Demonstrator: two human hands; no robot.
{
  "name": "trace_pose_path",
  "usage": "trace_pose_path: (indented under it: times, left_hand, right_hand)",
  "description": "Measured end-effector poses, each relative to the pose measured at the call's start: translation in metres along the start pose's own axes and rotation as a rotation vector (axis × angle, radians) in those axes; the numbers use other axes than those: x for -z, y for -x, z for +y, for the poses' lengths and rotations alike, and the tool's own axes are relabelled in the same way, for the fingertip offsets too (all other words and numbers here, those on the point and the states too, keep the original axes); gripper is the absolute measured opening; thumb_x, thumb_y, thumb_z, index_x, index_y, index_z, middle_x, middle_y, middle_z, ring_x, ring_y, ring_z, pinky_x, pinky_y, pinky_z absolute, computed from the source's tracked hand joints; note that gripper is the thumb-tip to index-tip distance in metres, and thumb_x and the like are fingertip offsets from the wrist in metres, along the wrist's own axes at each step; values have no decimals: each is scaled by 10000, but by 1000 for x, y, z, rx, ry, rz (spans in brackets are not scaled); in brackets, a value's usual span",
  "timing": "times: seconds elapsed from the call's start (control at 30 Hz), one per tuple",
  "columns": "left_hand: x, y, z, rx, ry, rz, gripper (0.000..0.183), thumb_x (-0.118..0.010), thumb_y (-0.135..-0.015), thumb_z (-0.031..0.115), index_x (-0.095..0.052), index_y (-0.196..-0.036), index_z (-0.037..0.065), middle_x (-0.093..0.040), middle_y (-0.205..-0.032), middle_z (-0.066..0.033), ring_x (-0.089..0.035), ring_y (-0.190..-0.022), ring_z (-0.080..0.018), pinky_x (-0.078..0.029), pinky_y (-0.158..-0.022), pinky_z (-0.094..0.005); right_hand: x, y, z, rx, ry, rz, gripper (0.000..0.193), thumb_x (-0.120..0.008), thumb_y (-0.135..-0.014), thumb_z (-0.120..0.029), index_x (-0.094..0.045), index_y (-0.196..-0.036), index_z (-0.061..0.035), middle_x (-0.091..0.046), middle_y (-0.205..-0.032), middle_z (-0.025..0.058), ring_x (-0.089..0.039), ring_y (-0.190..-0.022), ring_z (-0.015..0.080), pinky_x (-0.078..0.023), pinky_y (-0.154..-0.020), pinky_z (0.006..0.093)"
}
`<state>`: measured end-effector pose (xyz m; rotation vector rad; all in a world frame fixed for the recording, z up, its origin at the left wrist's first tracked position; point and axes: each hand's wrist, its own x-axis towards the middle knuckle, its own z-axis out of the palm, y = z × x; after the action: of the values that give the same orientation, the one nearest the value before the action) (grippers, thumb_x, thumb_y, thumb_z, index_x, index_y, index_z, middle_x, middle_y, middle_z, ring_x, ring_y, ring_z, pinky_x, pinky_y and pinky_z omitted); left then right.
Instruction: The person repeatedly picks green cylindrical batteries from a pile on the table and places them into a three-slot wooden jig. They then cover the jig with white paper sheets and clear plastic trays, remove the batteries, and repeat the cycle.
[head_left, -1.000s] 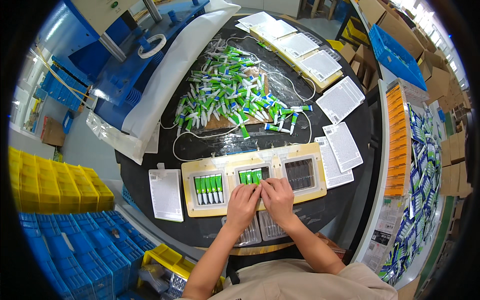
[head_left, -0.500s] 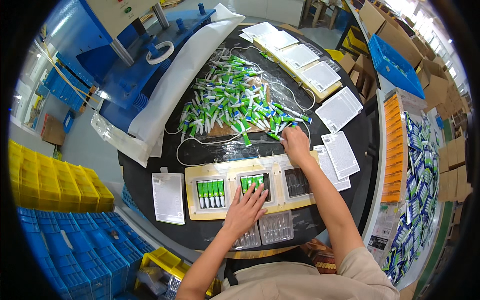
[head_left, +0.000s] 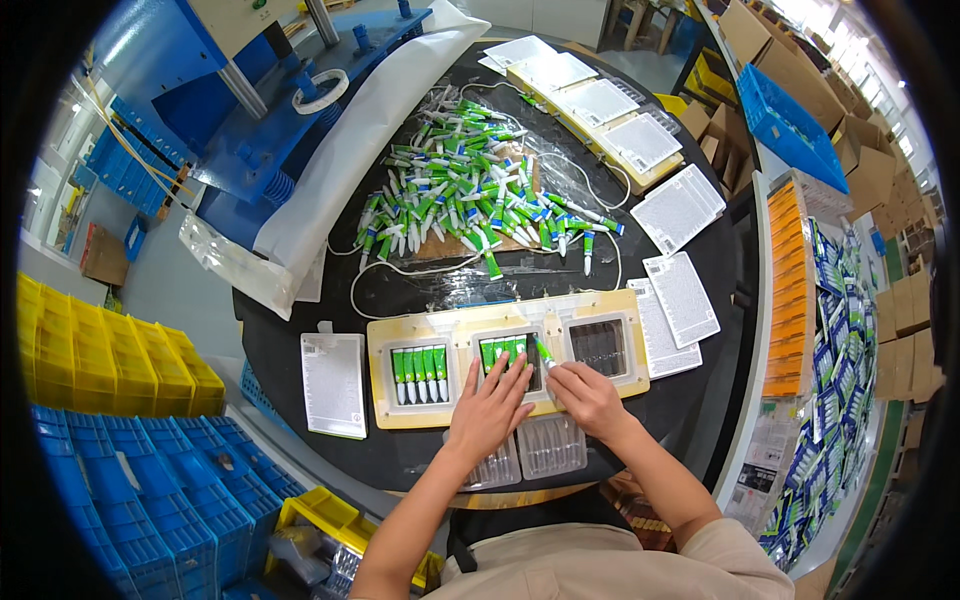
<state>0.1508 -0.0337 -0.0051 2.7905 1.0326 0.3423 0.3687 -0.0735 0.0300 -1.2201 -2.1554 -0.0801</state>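
Note:
A pale yellow frame [head_left: 460, 330] with three clear-lined compartments lies before me. Its left compartment holds a row of small green tubes [head_left: 420, 370] with white caps. Over the middle compartment my left hand [head_left: 488, 405] rests with its fingers spread, partly covering the green tubes [head_left: 503, 350] there. My right hand [head_left: 590, 398] pinches one green tube [head_left: 543, 350] at the right side of that compartment. In the right compartment [head_left: 597, 350] only a dark lining shows. A big heap of green and white tubes [head_left: 460, 190] lies beyond the frame.
Printed white cards lie at the left [head_left: 334, 385] and right [head_left: 680, 300]. Two clear blister trays [head_left: 552, 447] sit near the front edge. A second yellow frame [head_left: 655, 175] with cards stands at the far right. A blue machine [head_left: 230, 120] rises at the far left; a white cord loops round the heap.
My right hand has come back from the right edge of the heap to the middle compartment, bringing a tube. My left hand has stayed over the frame.

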Motion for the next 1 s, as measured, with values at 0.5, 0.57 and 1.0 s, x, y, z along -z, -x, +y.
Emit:
trace_pose_path:
  times: [0.5, 0.57, 1.0]
  left_hand:
    - [3, -2, 0, -7, -8, -15, 598, -590, -1005, 436, -511, -1494, 100, -456, -1587, -54, -396, -1479, -250, -235, -1234, -552]
    - [3, -2, 0, -1, 15, -28, 628, -625, -981, 395, -478, -1514, 96, -441, -1596, -53, -380, -1488, -256, -215, -1246, -548]
    - [5, -3, -1, 23, 40, -69, 641, -604, -995, 428, -467, -1515, 79, -453, -1588, -44, -387, -1481, -245, -231, -1238, -557]
  right_hand:
    - [-4, -2, -2, 201, 106, -272, 215, -666, -672, -86, -703, -827, 58, -658, -926, 118, -636, -997, 268, -550, -875, 359]
    - [-9, -5, -1, 274, 138, -360, 179, -650, -684, -118, -704, -771, 28, -646, -868, 103, -614, -1015, 260, -529, -937, 351]
    - [-5, -24, 19, 163, -183, -204, 320, -669, -734, -115, -688, -1018, 31, -683, -1058, 99, -647, -1061, 236, -521, -968, 382]
